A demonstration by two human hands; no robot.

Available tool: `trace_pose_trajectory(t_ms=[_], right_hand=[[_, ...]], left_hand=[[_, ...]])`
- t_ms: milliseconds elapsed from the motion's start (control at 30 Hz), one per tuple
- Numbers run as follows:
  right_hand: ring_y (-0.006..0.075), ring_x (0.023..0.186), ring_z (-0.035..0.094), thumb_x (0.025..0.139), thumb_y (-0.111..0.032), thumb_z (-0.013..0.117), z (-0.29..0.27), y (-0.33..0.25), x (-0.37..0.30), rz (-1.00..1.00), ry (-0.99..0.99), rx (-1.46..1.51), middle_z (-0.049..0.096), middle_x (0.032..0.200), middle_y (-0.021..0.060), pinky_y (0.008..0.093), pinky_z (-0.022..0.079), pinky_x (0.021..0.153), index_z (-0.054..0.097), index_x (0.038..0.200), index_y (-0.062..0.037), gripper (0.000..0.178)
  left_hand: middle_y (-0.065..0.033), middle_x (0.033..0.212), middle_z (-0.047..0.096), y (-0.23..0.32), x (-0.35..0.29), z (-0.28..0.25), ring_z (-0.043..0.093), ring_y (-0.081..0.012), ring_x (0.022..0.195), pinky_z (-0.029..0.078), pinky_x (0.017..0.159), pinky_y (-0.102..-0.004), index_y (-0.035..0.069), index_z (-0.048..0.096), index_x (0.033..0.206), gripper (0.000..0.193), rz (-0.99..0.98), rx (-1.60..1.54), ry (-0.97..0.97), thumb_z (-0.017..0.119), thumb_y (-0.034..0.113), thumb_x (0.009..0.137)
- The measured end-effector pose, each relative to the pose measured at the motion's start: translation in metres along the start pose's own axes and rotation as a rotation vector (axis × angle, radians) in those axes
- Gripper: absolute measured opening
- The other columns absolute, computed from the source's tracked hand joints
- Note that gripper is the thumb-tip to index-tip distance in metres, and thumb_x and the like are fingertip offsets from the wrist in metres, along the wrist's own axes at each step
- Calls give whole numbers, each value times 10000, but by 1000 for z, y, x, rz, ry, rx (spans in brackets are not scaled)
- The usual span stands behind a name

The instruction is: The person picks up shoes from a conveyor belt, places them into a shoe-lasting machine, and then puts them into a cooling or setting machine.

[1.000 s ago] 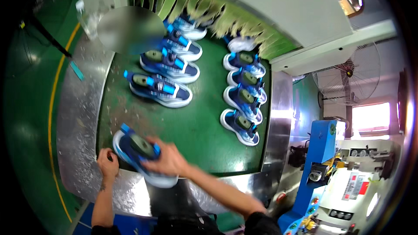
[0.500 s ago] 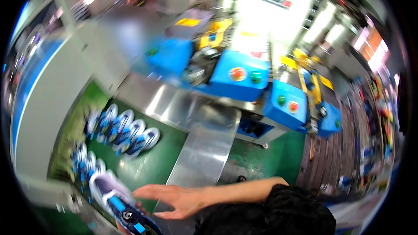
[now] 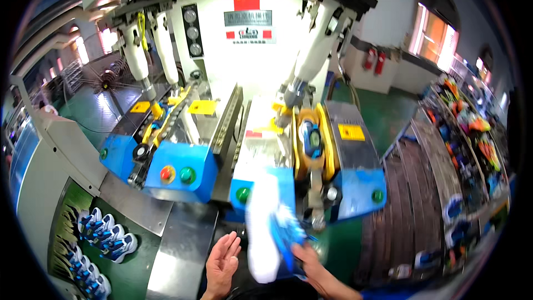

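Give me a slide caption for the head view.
Right hand lifts a blue-and-white sneaker toward a blue press machine; left hand open.

A brightly lit factory hall seen through a fisheye lens, framed by a black circular rim. Straight edges bow outward near the border. White overhead light washes out the pale back wall [image 3: 250, 61] and glares off the brushed steel table surface [image 3: 183, 250]. Daylight blows out the orange-tinted window [image 3: 433, 36] at upper right. The blue and white sports shoe [image 3: 272, 233] near the bottom is smeared by motion blur, while the blue metal press machines [image 3: 183, 166] stay fairly sharp.
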State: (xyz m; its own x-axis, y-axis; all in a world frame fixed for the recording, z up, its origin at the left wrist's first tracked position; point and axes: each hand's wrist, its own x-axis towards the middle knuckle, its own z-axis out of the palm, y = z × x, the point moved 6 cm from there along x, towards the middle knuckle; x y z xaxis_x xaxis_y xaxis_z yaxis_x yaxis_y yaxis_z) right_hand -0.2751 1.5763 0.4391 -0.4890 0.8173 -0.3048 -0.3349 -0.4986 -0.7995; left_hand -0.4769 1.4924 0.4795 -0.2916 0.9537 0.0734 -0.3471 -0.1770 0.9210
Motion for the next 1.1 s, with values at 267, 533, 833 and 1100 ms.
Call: trace_pose_trajectory(t_ms=[267,533,833,1100], right_hand=[[211,1043,617,910,-275,595,-250,-103,-61,-467,773,-478,617,1175,79,393,504,931,497,1321,-58,475],[210,1004,635,907,-274,598,-266,-125,-38,-379,937,-612,636,1134,83,393,521,903,528,1282,-58,438],[209,960,655,904,-274,602,-212,-120,-7,-241,731,-188,657,1087,86,392,540,871,563,1237,-58,399],[277,992,669,918,-294,627,-130,-257,292,395,218,-354,670,1132,142,439,562,835,532,1276,-16,463]], left_hand=[[-306,1498,294,-99,303,196,339,-386,1392,318,1134,-419,-82,134,1476,987,-221,558,-213,759,300,814],[-327,1427,342,-239,453,214,429,-448,1287,382,1079,-439,-62,142,1456,922,-123,1144,-98,683,214,762],[-179,1195,610,-36,342,172,590,-182,1065,518,867,-343,-32,447,1336,672,-254,474,-374,758,242,807],[-174,1377,507,26,74,5,513,-295,1266,385,1084,-430,-29,392,1427,854,-113,-207,200,800,166,702]])
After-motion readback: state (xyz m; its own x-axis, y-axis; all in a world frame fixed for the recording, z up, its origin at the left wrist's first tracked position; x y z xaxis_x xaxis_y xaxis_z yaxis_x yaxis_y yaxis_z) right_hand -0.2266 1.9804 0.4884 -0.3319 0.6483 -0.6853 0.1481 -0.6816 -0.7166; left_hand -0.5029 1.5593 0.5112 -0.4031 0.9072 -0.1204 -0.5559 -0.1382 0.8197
